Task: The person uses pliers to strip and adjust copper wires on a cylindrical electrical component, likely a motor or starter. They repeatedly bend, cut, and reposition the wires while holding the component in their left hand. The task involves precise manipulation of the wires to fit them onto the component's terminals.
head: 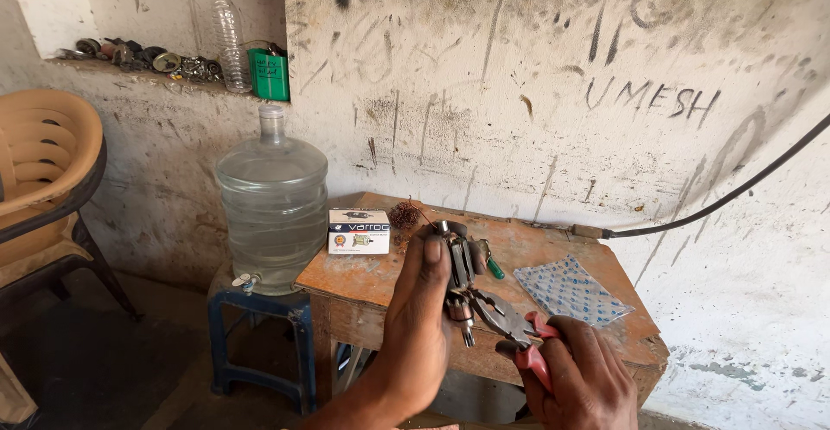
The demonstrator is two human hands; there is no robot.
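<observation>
At frame centre, the left hand (424,309) is clenching a metal part (458,279); the right hand (575,378) is gripping red-handled pliers (510,326) biting it. At left, a big jug (271,214) is holding water beside the surface (380,279).

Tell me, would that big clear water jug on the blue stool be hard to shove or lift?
The water jug looks nearly full, so it is probably heavy and slow to budge. Its smooth rounded wall may be slippery to hold; the narrow neck seems the likelier handhold. It sits on a small blue stool, so a hard push high up might tip both.
</observation>
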